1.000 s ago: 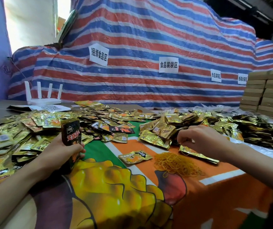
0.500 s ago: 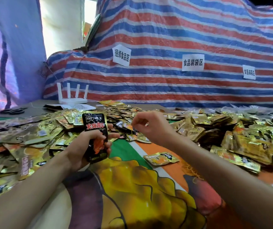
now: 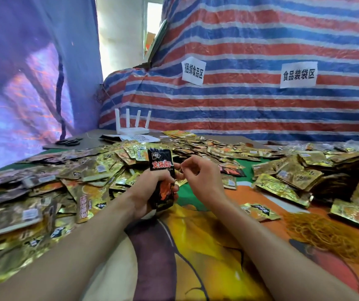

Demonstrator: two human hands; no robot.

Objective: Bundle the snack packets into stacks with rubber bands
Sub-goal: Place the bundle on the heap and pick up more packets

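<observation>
At the far left a purple tarp (image 3: 22,83) hangs as a wall. Below it, black scissors (image 3: 68,141) lie on the grey far corner of the bench (image 3: 93,137). Just right of them a white router (image 3: 131,126) with four upright antennas stands on a white sheet. A wide heap of loose snack packets (image 3: 43,192), mostly gold with some black, covers the left side of the bench from far to near.

Right of the heap, above a printed cloth (image 3: 196,246) in yellow, green and orange, the left hand (image 3: 150,189) holds a stack of black packets (image 3: 160,166) upright, with the red lettering facing the camera. Its grip is clamped round the stack's lower half, fingers wrapped across the front. Just beside the stack's right edge is the right hand (image 3: 198,173), fingers curled. Its grip is closed at thumb and forefinger on what looks like a thin rubber band (image 3: 180,170), too small to make out surely.

Further right a single gold packet (image 3: 259,210) lies flat on the orange part of the cloth. Near it, toward the right edge, sits a pile of tan rubber bands (image 3: 330,233). Beyond that pile, more gold packets (image 3: 293,177) are heaped on the right side of the bench. Behind everything rises a red, white and blue striped tarp (image 3: 261,118), with two white paper labels (image 3: 193,71) in Chinese characters fixed to it.
</observation>
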